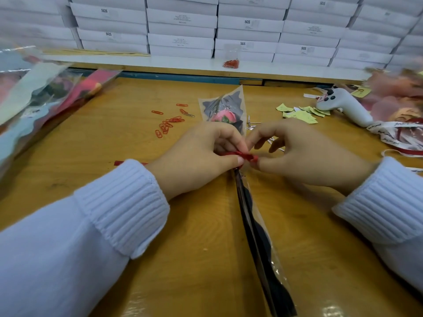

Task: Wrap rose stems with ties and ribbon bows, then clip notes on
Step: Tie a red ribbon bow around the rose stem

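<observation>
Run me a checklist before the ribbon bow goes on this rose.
1. Grip: left hand and right hand both pinch the red tie at the stem: ok.
2. Twist fully closed: fingers hide it: cannot tell.
3. Placement: wrapped rose lies on the table: ok.
4. Bow supply: ribbon lies at the right: ok.
5. Later step: paper clips and yellow notes are out: ok.

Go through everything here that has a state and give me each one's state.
wrapped rose: lying flat, no note visible on it.
red tie: at the sleeve's neck, pinched from both sides.
left hand: pinching the tie.
right hand: pinching the tie's end.
paper clips: loose, scattered.
yellow notes: loose, in a pile.
white boxes: closed, stacked.
</observation>
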A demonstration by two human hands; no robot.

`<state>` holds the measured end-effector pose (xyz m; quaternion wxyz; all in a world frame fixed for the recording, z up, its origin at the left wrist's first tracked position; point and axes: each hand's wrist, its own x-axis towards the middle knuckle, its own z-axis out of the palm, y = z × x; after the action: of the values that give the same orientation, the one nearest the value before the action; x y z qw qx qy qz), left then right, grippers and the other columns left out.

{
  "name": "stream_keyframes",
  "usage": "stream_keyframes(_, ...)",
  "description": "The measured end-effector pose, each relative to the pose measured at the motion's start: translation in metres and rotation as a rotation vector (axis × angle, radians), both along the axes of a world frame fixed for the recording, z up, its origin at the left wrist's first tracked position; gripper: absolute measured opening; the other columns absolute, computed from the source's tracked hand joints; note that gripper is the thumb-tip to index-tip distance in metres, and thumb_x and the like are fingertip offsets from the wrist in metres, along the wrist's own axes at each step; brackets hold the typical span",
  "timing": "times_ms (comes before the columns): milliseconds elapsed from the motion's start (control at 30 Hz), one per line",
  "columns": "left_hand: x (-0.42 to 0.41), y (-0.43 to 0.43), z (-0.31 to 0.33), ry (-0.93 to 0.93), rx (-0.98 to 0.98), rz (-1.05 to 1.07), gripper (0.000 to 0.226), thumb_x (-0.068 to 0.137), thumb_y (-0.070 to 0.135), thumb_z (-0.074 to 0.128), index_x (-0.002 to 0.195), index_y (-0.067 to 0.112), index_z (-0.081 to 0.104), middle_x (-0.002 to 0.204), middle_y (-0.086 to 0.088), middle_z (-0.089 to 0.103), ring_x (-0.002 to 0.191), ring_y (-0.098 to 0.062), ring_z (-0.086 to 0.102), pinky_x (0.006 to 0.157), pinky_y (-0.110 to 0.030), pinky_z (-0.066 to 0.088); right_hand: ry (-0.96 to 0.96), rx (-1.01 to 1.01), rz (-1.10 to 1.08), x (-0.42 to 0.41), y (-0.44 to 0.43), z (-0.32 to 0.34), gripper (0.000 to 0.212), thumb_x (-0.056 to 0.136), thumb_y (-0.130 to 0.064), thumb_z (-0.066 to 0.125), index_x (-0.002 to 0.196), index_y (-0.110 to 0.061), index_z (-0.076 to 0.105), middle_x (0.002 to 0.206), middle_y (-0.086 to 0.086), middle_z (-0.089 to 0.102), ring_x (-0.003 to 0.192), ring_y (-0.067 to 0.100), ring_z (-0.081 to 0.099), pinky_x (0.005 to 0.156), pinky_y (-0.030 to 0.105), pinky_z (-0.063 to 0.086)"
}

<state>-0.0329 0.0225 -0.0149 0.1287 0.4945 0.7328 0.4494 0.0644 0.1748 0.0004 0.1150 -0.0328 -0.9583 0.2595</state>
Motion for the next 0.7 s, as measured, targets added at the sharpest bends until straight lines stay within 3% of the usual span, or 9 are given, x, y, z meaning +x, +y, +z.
stream_keyframes(100,-0.0003,0.0002,-0.0008,-0.008,0.018,0.012,0.011,0.079,0.012,0.073,0.086,0.019,0.069,0.08,0.008,0.068,0.076,-0.002,0.065,0.071,-0.011,0.052,0.017,0.038,0.015,-0.0017,-0.0022,-0.0024,0.017,0.077,-0.017,0.074,0.078,-0.032,0.067,0.076,-0.018,0.064,0.076,-0.005,0.057,0.064,0.007,0.042)
stream_keyframes(233,-0.0022,0.001,-0.0028,-0.03,0.041,0.096,0.005,0.082,0.019,0.071,0.084,0.023,0.068,0.08,0.008,0.069,0.077,-0.001,0.065,0.075,-0.018,0.054,0.002,0.028,0.016,-0.0011,-0.0036,-0.001,0.017,0.084,-0.021,0.067,0.074,-0.035,0.064,0.069,-0.019,0.062,0.069,-0.011,0.055,0.063,0.002,0.037)
stream_keyframes(367,-0.0024,0.0025,-0.0046,-0.081,0.052,0.189,0.004,0.083,0.022,0.07,0.081,0.024,0.067,0.085,0.007,0.066,0.081,-0.008,0.066,0.078,-0.033,0.057,-0.087,-0.075,0.007,0.001,-0.0028,-0.0012,0.013,0.089,-0.02,0.062,0.078,-0.024,0.067,0.073,-0.008,0.066,0.068,0.001,0.061,0.065,0.011,0.046)
stream_keyframes(567,-0.0033,0.0029,-0.0048,-0.143,0.045,0.247,0.007,0.084,0.02,0.069,0.079,0.023,0.065,0.078,0.004,0.067,0.078,-0.016,0.067,0.077,-0.04,0.058,-0.165,-0.351,0.084,0.0028,-0.0015,0.0005,0.009,0.086,-0.008,0.064,0.091,-0.016,0.067,0.079,0.001,0.072,0.073,0.01,0.067,0.068,0.019,0.053)
stream_keyframes(700,-0.0028,0.0026,-0.0045,-0.161,0.044,0.247,0.004,0.086,0.019,0.068,0.082,0.019,0.066,0.071,0.001,0.069,0.072,-0.018,0.068,0.069,-0.036,0.059,-0.118,-0.311,0.114,0.0041,-0.0025,0.001,0.009,0.083,-0.013,0.067,0.088,-0.02,0.07,0.077,-0.003,0.071,0.07,0.008,0.065,0.064,0.017,0.053)
